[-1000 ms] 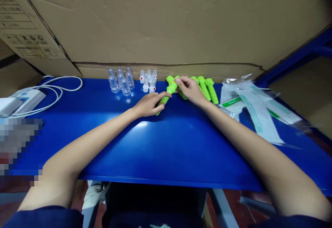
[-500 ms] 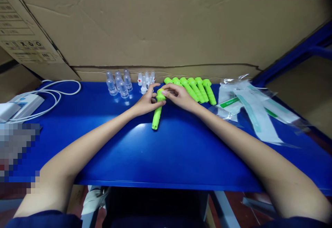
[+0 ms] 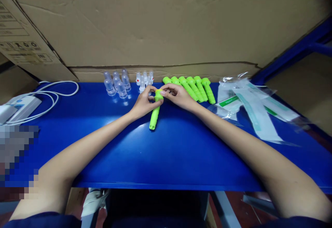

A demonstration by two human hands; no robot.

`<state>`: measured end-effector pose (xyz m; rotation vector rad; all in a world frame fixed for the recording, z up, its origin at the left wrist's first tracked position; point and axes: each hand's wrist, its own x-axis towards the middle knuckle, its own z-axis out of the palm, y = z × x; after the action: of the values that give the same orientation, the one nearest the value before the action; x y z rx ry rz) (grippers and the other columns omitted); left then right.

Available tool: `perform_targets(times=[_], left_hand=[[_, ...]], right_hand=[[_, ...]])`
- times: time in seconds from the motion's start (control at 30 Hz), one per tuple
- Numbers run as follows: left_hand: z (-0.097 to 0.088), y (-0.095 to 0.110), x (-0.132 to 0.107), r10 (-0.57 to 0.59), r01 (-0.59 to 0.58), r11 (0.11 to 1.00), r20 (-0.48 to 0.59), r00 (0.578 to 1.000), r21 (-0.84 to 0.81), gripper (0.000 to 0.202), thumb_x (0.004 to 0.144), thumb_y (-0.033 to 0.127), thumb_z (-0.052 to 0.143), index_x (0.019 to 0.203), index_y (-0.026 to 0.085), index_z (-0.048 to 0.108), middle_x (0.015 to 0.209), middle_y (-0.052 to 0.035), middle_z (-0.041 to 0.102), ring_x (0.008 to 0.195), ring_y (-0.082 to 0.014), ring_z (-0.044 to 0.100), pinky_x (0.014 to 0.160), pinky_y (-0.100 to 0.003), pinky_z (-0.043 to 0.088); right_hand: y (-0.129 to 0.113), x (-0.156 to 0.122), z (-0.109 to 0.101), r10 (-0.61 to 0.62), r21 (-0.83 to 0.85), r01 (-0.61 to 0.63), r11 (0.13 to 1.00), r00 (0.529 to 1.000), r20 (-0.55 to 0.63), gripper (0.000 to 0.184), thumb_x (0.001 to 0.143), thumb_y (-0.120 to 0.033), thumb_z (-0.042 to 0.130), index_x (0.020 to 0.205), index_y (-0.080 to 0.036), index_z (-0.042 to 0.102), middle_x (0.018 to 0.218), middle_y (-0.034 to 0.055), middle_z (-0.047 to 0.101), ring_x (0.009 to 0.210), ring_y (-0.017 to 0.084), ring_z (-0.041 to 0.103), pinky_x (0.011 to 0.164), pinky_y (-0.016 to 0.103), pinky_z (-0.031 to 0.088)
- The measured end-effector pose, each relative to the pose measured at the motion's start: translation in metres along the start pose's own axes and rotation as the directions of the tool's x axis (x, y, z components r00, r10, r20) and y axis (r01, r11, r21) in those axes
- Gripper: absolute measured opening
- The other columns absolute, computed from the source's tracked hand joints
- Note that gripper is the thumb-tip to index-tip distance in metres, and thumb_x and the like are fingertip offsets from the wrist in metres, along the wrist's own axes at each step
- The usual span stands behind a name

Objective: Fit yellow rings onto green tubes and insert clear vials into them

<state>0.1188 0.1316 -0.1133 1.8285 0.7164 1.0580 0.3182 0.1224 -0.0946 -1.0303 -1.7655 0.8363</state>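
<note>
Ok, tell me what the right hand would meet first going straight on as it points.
The top of the green tube, which the right hand appears to be touching. Just beyond, in that line, comes the left hand, though depth is hard to judge here.

Hands (image 3: 143,104) partly cover the held tube (image 3: 154,117); carton print (image 3: 23,45) is too small to read; the left edge cuts a white box (image 3: 6,113).

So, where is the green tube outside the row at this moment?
In the head view, just left of centre: the left hand holds the tube, and the right hand touches its top.
</note>
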Motion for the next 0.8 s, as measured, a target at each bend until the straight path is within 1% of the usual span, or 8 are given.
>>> perform_targets(times=[0.07, 0.13, 0.27, 0.4, 0.6, 0.67, 0.73, 0.8], left_hand=[[0.0, 0.001, 0.0, 0.001, 0.0, 1.0, 0.023, 1.0, -0.017, 0.038, 0.081, 0.029, 0.076, 0.108, 0.021, 0.049, 0.114, -0.0014, 0.058, 0.077, -0.0067, 0.067, 0.061, -0.016, 0.051], [0.0, 0.003, 0.001, 0.018, -0.016, 0.999, 0.034, 0.999, -0.031, 0.039, 0.08, 0.029, 0.075, 0.107, 0.021, 0.048, 0.112, -0.001, 0.055, 0.077, -0.006, 0.064, 0.061, -0.017, 0.05], [0.001, 0.005, 0.002, 0.062, -0.06, 0.998, 0.037, 0.997, -0.037, 0.038, 0.079, 0.028, 0.074, 0.105, 0.021, 0.047, 0.109, -0.0008, 0.051, 0.086, -0.0076, 0.059, 0.07, -0.019, 0.052], [0.001, 0.007, 0.003, 0.079, -0.077, 0.996, 0.05, 0.996, -0.045, 0.037, 0.079, 0.027, 0.074, 0.102, 0.022, 0.045, 0.106, -0.0013, 0.048, 0.096, -0.0114, 0.055, 0.078, -0.021, 0.054], [0.001, 0.004, 0.005, 0.084, -0.083, 0.996, 0.036, 0.996, -0.038, 0.037, 0.077, 0.028, 0.075, 0.1, 0.022, 0.046, 0.103, -0.0012, 0.047, 0.097, -0.0125, 0.051, 0.078, -0.022, 0.055], [0.002, 0.003, 0.006, 0.07, -0.07, 0.997, 0.021, 0.997, -0.031, 0.037, 0.077, 0.029, 0.074, 0.1, 0.022, 0.047, 0.103, -0.001, 0.048, 0.098, -0.0126, 0.052, 0.078, -0.022, 0.055], [0.002, 0.001, 0.006, 0.06, -0.06, 0.998, 0.005, 0.998, -0.024, 0.037, 0.077, 0.029, 0.073, 0.102, 0.022, 0.047, 0.103, -0.001, 0.049, 0.099, -0.0127, 0.053, 0.077, -0.021, 0.054], [0.002, -0.001, 0.006, 0.052, -0.053, 0.998, -0.016, 0.998, -0.017, 0.036, 0.077, 0.028, 0.073, 0.103, 0.022, 0.048, 0.103, -0.0011, 0.051, 0.099, -0.0123, 0.055, 0.076, -0.02, 0.054]], right_hand=[[0.0, 0.0, 0.0, 0.03, 0.047, -0.03, 0.998, 1.0, 0.005, 0.053, 0.078, -0.067, 0.081, 0.095, -0.018, 0.071, 0.08, 0.0016, 0.067, 0.065, 0.011, 0.048, 0.061, 0.028, 0.036], [0.001, 0.001, 0.0, 0.06, 0.088, -0.06, 0.994, 0.998, 0.009, 0.055, 0.074, -0.068, 0.084, 0.093, -0.019, 0.07, 0.073, -0.0011, 0.061, 0.061, 0.01, 0.042, 0.058, 0.027, 0.031], [0.003, 0.001, -0.001, 0.09, 0.127, -0.091, 0.988, 0.996, 0.013, 0.056, 0.07, -0.068, 0.088, 0.091, -0.02, 0.069, 0.063, -0.0055, 0.046, 0.057, 0.009, 0.028, 0.054, 0.027, 0.019], [0.007, 0.002, 0.0, 0.102, 0.206, -0.107, 0.973, 0.994, 0.031, 0.059, 0.066, -0.069, 0.092, 0.089, -0.022, 0.065, 0.063, -0.0047, 0.045, 0.058, 0.01, 0.033, 0.053, 0.026, 0.023], [0.009, 0.005, 0.005, 0.143, 0.228, -0.145, 0.963, 0.989, 0.027, 0.061, 0.065, -0.068, 0.092, 0.088, -0.021, 0.062, 0.074, -0.001, 0.056, 0.063, 0.011, 0.043, 0.056, 0.027, 0.034], [0.01, 0.006, 0.007, 0.141, 0.222, -0.138, 0.965, 0.99, 0.0, 0.064, 0.061, -0.071, 0.092, 0.087, -0.02, 0.062, 0.071, -0.0024, 0.054, 0.061, 0.01, 0.039, 0.055, 0.026, 0.03], [0.011, 0.007, 0.009, 0.139, 0.194, -0.128, 0.973, 0.99, -0.041, 0.065, 0.06, -0.072, 0.091, 0.087, -0.02, 0.064, 0.064, -0.0057, 0.045, 0.058, 0.009, 0.03, 0.053, 0.026, 0.021], [0.013, 0.008, 0.01, 0.131, 0.155, -0.118, 0.981, 0.989, -0.071, 0.063, 0.064, -0.073, 0.089, 0.088, -0.02, 0.065, 0.06, -0.0071, 0.036, 0.056, 0.009, 0.023, 0.053, 0.027, 0.015]])
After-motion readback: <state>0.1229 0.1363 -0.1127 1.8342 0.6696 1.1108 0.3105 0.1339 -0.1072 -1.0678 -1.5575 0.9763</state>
